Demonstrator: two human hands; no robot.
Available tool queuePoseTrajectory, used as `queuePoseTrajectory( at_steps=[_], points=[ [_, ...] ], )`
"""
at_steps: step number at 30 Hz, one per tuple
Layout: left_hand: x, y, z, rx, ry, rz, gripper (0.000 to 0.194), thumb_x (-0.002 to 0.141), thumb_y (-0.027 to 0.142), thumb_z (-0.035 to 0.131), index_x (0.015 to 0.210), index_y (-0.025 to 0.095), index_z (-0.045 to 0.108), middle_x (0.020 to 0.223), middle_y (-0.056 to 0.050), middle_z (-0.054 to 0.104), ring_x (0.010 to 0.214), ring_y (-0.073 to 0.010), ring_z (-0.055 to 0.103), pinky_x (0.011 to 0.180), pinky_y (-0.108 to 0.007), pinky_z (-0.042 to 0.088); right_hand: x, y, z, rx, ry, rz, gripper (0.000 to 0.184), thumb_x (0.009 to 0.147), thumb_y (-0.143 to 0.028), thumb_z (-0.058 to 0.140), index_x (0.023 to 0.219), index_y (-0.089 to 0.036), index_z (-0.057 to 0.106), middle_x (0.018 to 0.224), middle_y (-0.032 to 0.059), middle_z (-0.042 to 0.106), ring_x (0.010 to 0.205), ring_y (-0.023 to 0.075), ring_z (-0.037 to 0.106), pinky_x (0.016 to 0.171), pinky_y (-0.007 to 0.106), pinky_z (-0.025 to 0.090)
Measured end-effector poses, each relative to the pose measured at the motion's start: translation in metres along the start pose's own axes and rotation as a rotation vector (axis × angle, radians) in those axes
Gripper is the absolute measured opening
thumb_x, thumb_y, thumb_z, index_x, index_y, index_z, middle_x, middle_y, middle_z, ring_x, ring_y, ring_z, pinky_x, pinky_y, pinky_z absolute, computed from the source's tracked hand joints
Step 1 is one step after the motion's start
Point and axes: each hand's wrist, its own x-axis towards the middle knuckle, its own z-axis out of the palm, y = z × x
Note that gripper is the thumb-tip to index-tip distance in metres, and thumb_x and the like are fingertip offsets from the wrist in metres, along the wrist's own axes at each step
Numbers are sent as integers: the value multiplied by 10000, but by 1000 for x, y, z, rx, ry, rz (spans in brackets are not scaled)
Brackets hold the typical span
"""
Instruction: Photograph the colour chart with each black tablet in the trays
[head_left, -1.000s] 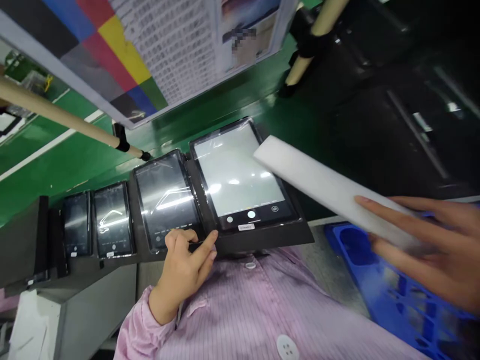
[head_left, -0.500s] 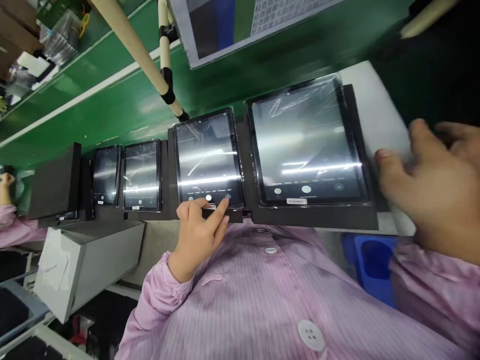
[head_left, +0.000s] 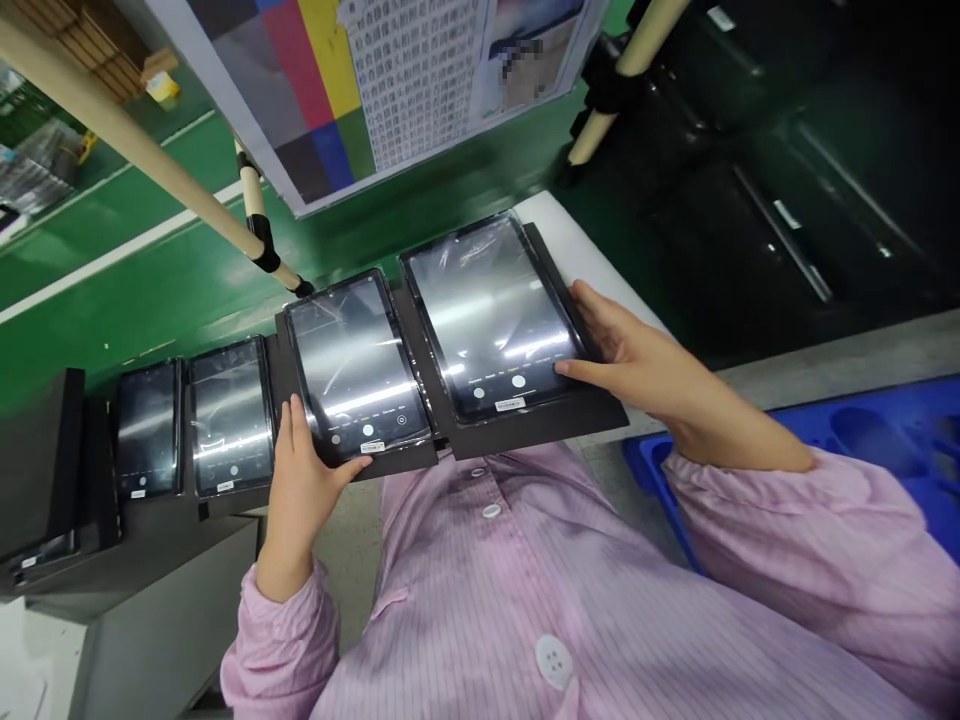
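My left hand (head_left: pixel 306 490) lies at the lower left corner of a tablet (head_left: pixel 356 360) with a lit camera screen, on a black box (head_left: pixel 390 462). Its fingers run up along the left side, and the thumb presses at the front edge beside a white label. At the right end, my right hand (head_left: pixel 630 360) grips the edge of a larger-looking tablet (head_left: pixel 491 310), also on a black box (head_left: pixel 577 425). The thumb rests at its lower right corner and the other fingers follow its right side. Clear film with glare covers both screens.
Two more tablets, one (head_left: pixel 231 415) beside the other (head_left: pixel 147 430), continue the row leftwards to a dark upright box (head_left: pixel 37 460). Behind stand a colour chart (head_left: pixel 315 90) and cream pipes (head_left: pixel 150 160). A white block (head_left: pixel 577 240) and blue crate (head_left: pixel 862 430) are at right.
My left hand has left the screen's lower right area for that tablet's left corner. My right hand has come in from the right onto the rightmost tablet. The view has shifted right.
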Motion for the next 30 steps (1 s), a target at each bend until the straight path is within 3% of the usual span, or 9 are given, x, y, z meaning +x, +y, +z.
queuePoseTrajectory(
  at_steps=[5, 11, 15, 18, 20, 22, 24, 27, 30],
  points=[
    [8, -20, -12, -221, -33, -324, 1180, 695, 428, 857, 1619, 196, 160, 1465, -237, 532, 1285, -388, 587, 1067, -551, 463, -1, -10, 4, 180, 49, 120, 954, 815, -328, 713, 1608, -166, 209, 1632, 97, 233, 1514, 209, 257, 1285, 380, 179],
    [25, -29, -27, -749, 8, -461, 977, 591, 433, 893, 1433, 138, 495, 1259, -168, 672, 1092, -283, 678, 972, -416, 527, 3, -13, 8, 140, 171, 136, 819, 855, -357, 646, 1582, -180, 313, 1561, 128, 381, 1456, 239, 381, 1255, 419, 283],
    [34, -12, -25, -1301, 50, -567, 594, 701, 583, 791, 1104, 159, 691, 1011, -97, 753, 998, -248, 712, 826, -322, 571, 3, -16, 10, -219, 316, -63, 715, 867, -402, 615, 1520, -166, 445, 1461, 136, 510, 1275, 284, 574, 1171, 460, 428],
    [37, 2, -21, -1426, 10, -564, 540, 716, 527, 799, 1129, 190, 711, 1015, -87, 764, 932, -235, 731, 735, -297, 580, 4, -29, 17, -493, 397, -188, 609, 883, -456, 573, 1406, -144, 581, 1384, 132, 575, 1107, 292, 648, 904, 425, 593],
    [37, 9, -19, -1477, -1, -518, 578, 709, 430, 831, 1229, 226, 685, 1062, -75, 765, 893, -206, 738, 720, -275, 579, 5, -41, 30, -505, 345, -265, 559, 903, -488, 539, 1351, -163, 624, 1376, 111, 580, 1110, 286, 641, 681, 347, 601],
    [35, 14, -18, -1512, 20, -472, 625, 678, 369, 867, 1255, 222, 676, 1044, -74, 772, 843, -186, 741, 700, -254, 575, 6, -55, 48, -463, 206, -359, 517, 925, -507, 506, 1313, -194, 643, 1365, 91, 586, 1108, 273, 643, 637, 335, 597],
    [32, 19, -17, -1520, 92, -437, 647, 640, 348, 900, 1230, 189, 687, 983, -77, 781, 769, -170, 735, 662, -234, 565, 7, -66, 66, -440, 28, -467, 501, 943, -508, 473, 1312, -211, 635, 1362, 91, 583, 1137, 279, 634, 809, 423, 621],
    [24, 25, -22, -1530, 164, -382, 672, 636, 342, 913, 1246, 174, 688, 924, -70, 786, 713, -160, 729, 678, -241, 569, 5, -78, 88, -425, -149, -518, 568, 958, -514, 438, 1429, -212, 533, 1386, 109, 561, 1263, 309, 566, 1064, 563, 508],
    [15, 33, -31, -1549, 182, -305, 634, 686, 353, 889, 1274, 226, 688, 1048, -75, 782, 843, -184, 750, 818, -290, 584, 1, -85, 94, -243, -173, -481, 640, 973, -557, 408, 1503, -199, 427, 1341, 135, 567, 1155, 269, 624, 1021, 523, 546]
  ],
)
